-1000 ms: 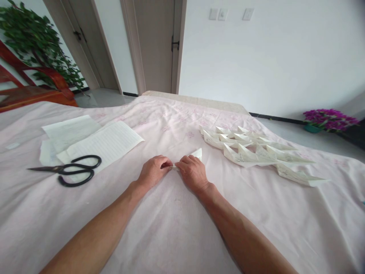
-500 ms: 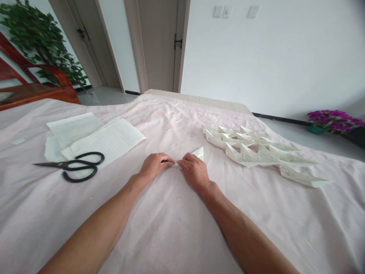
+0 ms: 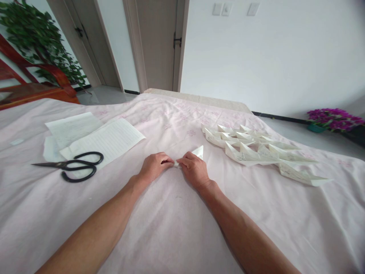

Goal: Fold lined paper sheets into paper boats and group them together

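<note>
Between my two hands lies a small folded piece of white paper (image 3: 199, 152), its pointed end sticking out behind my right hand. My left hand (image 3: 155, 164) pinches its near left part with thumb and forefinger. My right hand (image 3: 194, 169) is closed over the middle of it, fingertips close to those of the left. Most of the fold is hidden under my fingers. To the right, several folded paper boats (image 3: 251, 152) stand close together in rows, some with writing on their sides.
Black-handled scissors (image 3: 81, 165) lie at the left, partly over a stack of lined paper sheets (image 3: 114, 137). A pink floral cloth (image 3: 171, 228) with wrinkles covers the table. Beyond are a wooden chair (image 3: 42, 89), a green plant (image 3: 34, 38) and purple flowers (image 3: 333, 118).
Hardly anything differs. Both hands keep their grip on the folded paper, with only a tiny shift of the fingers and a slight movement of the view.
</note>
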A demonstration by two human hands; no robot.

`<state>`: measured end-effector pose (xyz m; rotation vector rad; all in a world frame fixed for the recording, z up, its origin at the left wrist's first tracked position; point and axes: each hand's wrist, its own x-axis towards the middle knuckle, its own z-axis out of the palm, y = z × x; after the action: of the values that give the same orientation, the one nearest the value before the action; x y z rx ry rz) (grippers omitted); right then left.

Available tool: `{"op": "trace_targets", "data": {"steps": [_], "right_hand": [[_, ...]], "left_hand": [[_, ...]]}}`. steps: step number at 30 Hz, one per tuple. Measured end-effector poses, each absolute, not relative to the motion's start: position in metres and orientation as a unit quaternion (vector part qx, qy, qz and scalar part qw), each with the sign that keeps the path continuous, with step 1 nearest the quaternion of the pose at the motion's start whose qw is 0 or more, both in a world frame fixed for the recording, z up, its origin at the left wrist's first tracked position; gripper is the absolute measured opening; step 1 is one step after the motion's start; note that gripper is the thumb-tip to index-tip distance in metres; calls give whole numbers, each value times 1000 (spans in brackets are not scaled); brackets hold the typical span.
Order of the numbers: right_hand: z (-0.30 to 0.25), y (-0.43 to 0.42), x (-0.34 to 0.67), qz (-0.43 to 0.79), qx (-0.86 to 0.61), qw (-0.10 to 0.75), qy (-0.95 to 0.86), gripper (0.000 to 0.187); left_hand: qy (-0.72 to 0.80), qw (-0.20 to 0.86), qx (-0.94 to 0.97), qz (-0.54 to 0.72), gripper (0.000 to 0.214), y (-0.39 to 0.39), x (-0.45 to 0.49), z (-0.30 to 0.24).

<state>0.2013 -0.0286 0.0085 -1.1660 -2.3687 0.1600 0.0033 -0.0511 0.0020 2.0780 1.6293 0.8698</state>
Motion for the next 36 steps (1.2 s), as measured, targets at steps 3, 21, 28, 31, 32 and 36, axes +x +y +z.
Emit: {"op": "trace_targets", "data": {"steps": [3, 21, 28, 31, 32, 36], "right_hand": [[10, -29, 201, 47, -414, 237, -878, 22], [9, -28, 196, -2, -413, 192, -890, 19], [11, -28, 196, 15, -418, 196, -887, 20], [12, -28, 197, 25, -421, 199, -885, 19], [13, -28, 197, 28, -421, 202, -884, 19], [14, -28, 198, 37, -422, 206, -882, 19]], "left_hand": [[565, 153, 748, 313, 11, -53, 5, 1], [607, 200, 706, 305, 13, -51, 6, 7], [608, 182, 714, 294, 13, -51, 6, 7], [595, 160, 731, 292, 12, -52, 8, 5], [591, 151, 737, 290, 11, -52, 8, 4], [585, 106, 753, 282, 13, -55, 11, 2]]}}
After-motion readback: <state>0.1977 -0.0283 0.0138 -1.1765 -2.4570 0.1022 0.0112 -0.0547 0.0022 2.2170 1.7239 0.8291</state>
